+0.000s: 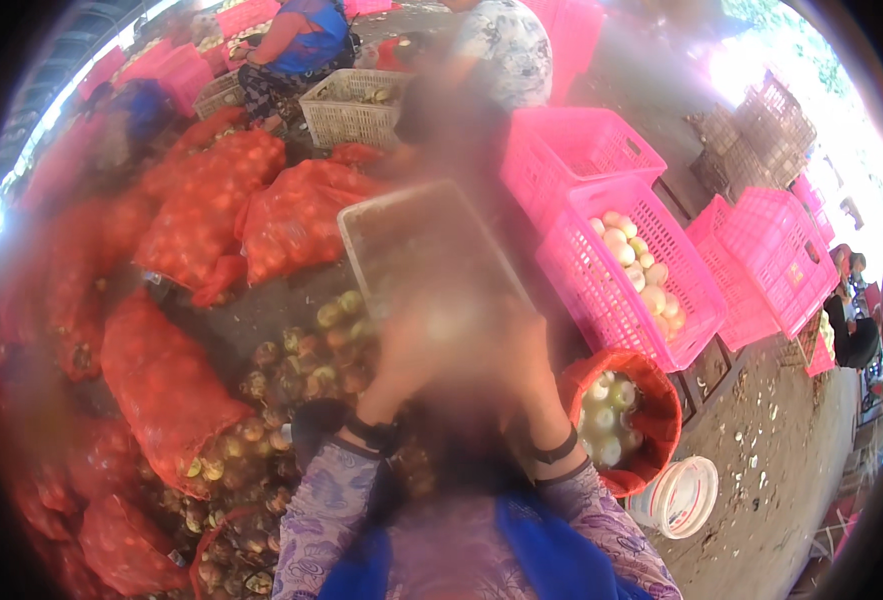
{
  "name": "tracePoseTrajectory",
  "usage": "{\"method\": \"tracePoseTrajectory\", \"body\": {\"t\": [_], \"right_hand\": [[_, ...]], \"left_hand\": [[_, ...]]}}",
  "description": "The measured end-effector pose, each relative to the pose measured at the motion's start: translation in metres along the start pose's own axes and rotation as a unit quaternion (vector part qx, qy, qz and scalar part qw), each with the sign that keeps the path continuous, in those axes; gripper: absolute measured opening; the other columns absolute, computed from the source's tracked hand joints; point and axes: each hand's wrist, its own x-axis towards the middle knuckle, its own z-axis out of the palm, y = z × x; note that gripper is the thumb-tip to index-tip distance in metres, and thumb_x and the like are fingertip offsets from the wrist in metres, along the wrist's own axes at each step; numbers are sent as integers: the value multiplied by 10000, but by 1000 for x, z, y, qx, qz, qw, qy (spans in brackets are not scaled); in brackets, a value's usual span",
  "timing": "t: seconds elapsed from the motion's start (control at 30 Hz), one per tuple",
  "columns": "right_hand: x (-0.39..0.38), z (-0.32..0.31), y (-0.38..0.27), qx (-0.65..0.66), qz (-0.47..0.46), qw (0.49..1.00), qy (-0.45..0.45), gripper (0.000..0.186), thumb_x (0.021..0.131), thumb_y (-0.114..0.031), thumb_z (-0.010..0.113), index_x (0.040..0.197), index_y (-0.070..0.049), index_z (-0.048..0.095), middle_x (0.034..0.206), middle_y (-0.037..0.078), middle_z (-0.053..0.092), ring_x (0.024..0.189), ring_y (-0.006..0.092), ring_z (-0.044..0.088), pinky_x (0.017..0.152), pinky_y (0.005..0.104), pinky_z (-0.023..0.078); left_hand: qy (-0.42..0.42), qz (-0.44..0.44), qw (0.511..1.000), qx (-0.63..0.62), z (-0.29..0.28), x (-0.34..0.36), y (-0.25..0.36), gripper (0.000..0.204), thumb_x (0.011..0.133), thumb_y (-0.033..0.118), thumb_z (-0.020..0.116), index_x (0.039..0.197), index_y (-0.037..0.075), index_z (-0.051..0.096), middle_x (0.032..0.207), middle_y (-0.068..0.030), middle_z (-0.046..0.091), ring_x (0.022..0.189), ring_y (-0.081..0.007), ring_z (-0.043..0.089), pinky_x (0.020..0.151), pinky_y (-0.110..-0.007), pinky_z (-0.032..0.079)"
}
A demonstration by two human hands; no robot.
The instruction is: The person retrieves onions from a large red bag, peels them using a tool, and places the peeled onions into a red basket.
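Before my body, my left hand (pixel 401 358) and my right hand (pixel 527 362) come close together. A hazy smear covers the fingers, which look curled in toward a pale, roundish blurred shape (pixel 453 318) between them. Its kind cannot be made out. Just beyond the hands lies a tilted, shallow, pale-rimmed crate (pixel 355 240), partly hidden by the smear. Loose unpeeled onions (pixel 311 355) are heaped by my left forearm. Close to my right wrist stands a red-lined bucket (pixel 669 405) with peeled white onions (pixel 606 420) in it.
Red mesh sacks of onions (pixel 166 385) crowd the left side. Pink crates (pixel 616 275) stand at the right, one holding peeled onions (pixel 641 262). A white bucket (pixel 696 497) lies beside the red-lined one. Across from me sit a person in a patterned top (pixel 509 50) and another in blue (pixel 306 40).
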Motion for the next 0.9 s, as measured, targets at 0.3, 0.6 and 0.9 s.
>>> {"method": "tracePoseTrajectory", "body": {"t": [0.3,0.6,0.9], "right_hand": [[24,-30,-55,-49,40,992,106,288,981,-214,557,1148,-9,670,910,207,707,851,361,692,741,368,525],[-13,10,-7,16,24,989,148,346,903,-201,617,1223,-77,661,1100,178,706,965,329,698,815,378,551],[-6,-3,-58,-61,17,997,48,414,882,-178,655,1285,-103,597,1224,102,645,1039,262,670,856,372,545]], "left_hand": [[16,-93,976,-199,-1,0,-8,644,701,20,755,1315,-17,564,1211,-88,624,1130,-193,601,1007,-342,475],[50,-147,902,-403,-4,-1,-21,584,863,85,653,1396,-51,457,1263,-119,609,1159,-225,601,1006,-358,490],[102,-117,828,-538,-4,2,-5,517,906,153,667,1355,-34,491,1262,-110,611,1197,-228,565,1084,-373,408]]}}
